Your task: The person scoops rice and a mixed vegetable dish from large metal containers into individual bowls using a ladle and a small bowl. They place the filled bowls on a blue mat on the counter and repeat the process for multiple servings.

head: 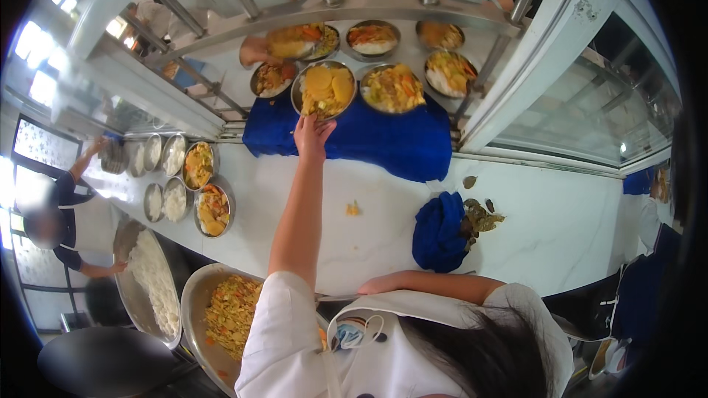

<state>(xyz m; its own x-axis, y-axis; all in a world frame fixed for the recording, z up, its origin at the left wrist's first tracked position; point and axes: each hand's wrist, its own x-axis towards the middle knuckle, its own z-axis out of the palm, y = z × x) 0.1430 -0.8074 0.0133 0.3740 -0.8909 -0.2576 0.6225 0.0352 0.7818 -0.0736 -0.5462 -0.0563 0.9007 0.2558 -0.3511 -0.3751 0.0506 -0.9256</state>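
Note:
My left hand reaches forward to the serving window and grips the near edge of a metal bowl of yellow slices and mixed vegetables. Beneath that bowl lies a blue cloth over the sill. A bowl of rice topped with vegetables stands just right of it, and a smaller bowl is on its left. Near the counter's front edge rests my right hand, close to my body; whether its fingers hold anything cannot be told. A crumpled blue cloth lies beyond it beside dark leafy scraps.
Metal bars cross the window, with people behind them and another person's hand at the bowls. Rice bowls line the counter's left. Large basins of rice and vegetables stand lower left; a co-worker is beyond.

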